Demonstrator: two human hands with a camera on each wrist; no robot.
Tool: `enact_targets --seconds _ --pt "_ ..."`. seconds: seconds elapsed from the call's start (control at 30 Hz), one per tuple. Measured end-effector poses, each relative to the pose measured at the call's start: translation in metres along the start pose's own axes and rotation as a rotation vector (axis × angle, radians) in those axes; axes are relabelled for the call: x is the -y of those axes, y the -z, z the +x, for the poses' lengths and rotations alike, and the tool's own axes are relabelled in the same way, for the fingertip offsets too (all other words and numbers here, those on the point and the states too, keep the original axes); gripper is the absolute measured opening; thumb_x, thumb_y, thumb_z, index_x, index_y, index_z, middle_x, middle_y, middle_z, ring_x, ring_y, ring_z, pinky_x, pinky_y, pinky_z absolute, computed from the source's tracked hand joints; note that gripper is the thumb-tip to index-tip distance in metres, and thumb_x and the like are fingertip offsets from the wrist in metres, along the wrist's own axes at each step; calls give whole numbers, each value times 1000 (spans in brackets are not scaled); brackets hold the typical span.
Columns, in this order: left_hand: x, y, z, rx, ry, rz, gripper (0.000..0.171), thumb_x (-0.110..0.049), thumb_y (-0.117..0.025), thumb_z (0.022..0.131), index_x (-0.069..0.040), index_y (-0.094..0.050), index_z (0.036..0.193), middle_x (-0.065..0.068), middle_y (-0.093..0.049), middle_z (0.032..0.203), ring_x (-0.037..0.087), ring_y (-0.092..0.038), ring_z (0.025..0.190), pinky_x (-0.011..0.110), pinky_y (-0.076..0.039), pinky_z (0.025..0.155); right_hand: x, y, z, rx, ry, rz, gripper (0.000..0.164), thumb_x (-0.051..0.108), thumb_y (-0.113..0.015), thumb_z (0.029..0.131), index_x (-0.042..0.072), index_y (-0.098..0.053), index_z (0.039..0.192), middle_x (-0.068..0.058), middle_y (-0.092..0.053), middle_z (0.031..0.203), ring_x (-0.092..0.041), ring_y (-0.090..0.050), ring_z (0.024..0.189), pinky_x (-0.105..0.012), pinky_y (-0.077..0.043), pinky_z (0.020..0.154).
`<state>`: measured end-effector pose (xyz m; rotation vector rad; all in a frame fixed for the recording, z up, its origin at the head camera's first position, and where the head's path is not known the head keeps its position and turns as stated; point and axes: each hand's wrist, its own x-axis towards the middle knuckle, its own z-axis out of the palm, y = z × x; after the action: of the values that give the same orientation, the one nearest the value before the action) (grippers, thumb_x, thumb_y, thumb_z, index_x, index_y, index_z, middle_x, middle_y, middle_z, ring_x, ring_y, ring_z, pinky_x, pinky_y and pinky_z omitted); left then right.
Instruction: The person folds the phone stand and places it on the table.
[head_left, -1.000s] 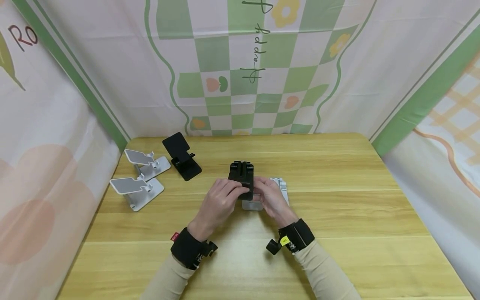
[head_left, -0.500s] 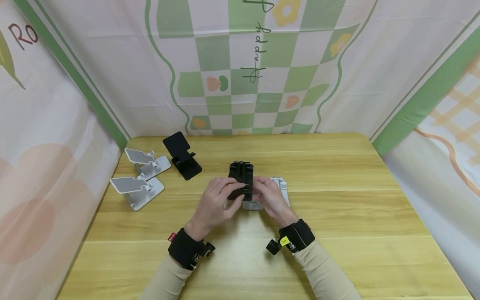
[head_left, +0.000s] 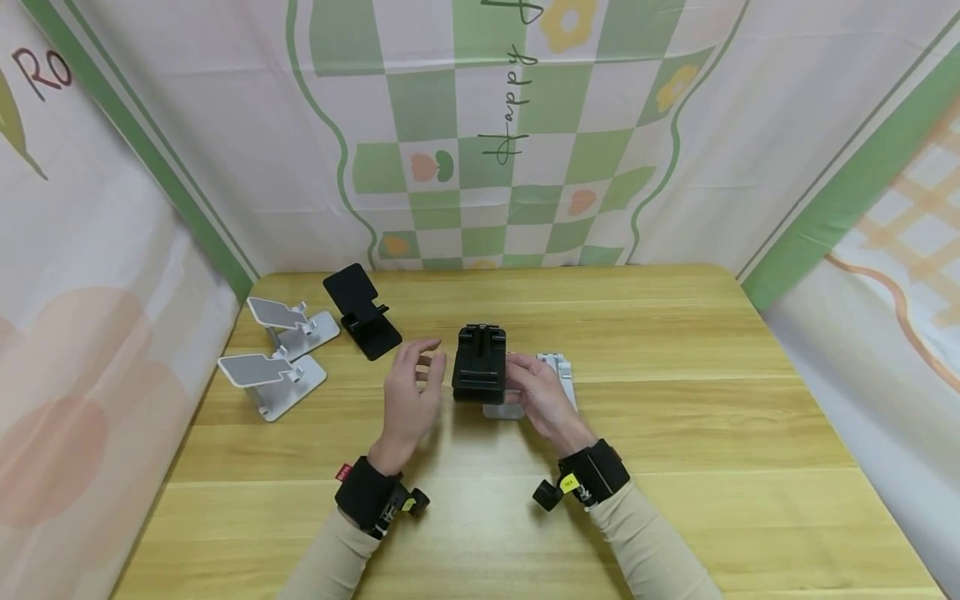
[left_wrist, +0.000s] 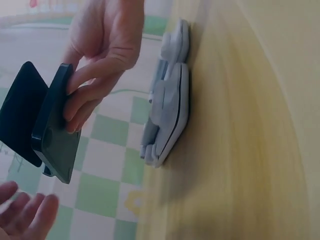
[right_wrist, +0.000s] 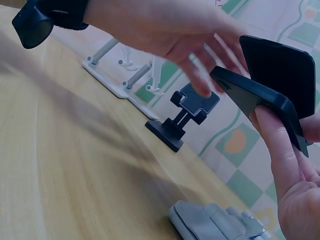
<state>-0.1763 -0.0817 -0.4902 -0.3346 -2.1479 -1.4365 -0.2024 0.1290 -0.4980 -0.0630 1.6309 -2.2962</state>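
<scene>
A black folding phone stand [head_left: 480, 362] is held above the table by my right hand [head_left: 542, 398], which grips its right edge. In the left wrist view the stand's two plates [left_wrist: 57, 125] are spread partway apart, with the right hand's fingers under the base. My left hand [head_left: 412, 400] is just left of the stand, fingers loosely bent and nothing in them. Folded grey-white phone stands [left_wrist: 167, 100] lie on the table beneath and behind the right hand, partly hidden by it in the head view.
At the table's left stand two unfolded white phone stands [head_left: 296, 387] with grey faces. Beside them, farther back, is an unfolded black phone stand [head_left: 363, 312]. A patterned cloth [head_left: 495, 200] hangs behind the wooden table [head_left: 712, 400].
My left hand has let go of the black phone stand and moved left. The stand's top plate has come up from its base. The right hand keeps its hold.
</scene>
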Motion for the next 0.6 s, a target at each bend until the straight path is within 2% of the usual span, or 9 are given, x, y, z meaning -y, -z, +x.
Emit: enact_targets --seconds 0.17,0.37,0.43,0.6 --pt "1 -2 3 86 318 -222 34 -21 -56 108 3 -62 132 22 -64 122 37 -70 94 33 -64 73 0 0 -1 -13 -8 2 21 8 -52 105 0 -63 121 0 -74 101 -13 -71 85 -28 -61 71" --pt "-3 -3 9 208 646 -396 47 -39 -49 110 -5 -61 140 16 -65 129 22 -64 98 30 -60 83 -1 0 0 -6 0 -6 26 8 -52 105 -5 -60 126 -1 -75 103 -13 -71 86 -28 -62 73" --pt "-4 -4 11 231 716 -452 49 -41 -49 109 -6 -60 141 15 -63 130 20 -62 100 31 -57 88 -1 0 0 -4 0 -5 26 8 -52 105 -5 -61 126 0 -75 103 -13 -71 86 -28 -62 73" --pt "-6 -4 12 265 827 -573 52 -36 -54 107 -3 -52 148 16 -58 138 20 -60 108 35 -52 97 -2 1 0 -10 -12 3 20 9 -52 106 1 -64 120 0 -75 102 -13 -71 86 -28 -61 72"
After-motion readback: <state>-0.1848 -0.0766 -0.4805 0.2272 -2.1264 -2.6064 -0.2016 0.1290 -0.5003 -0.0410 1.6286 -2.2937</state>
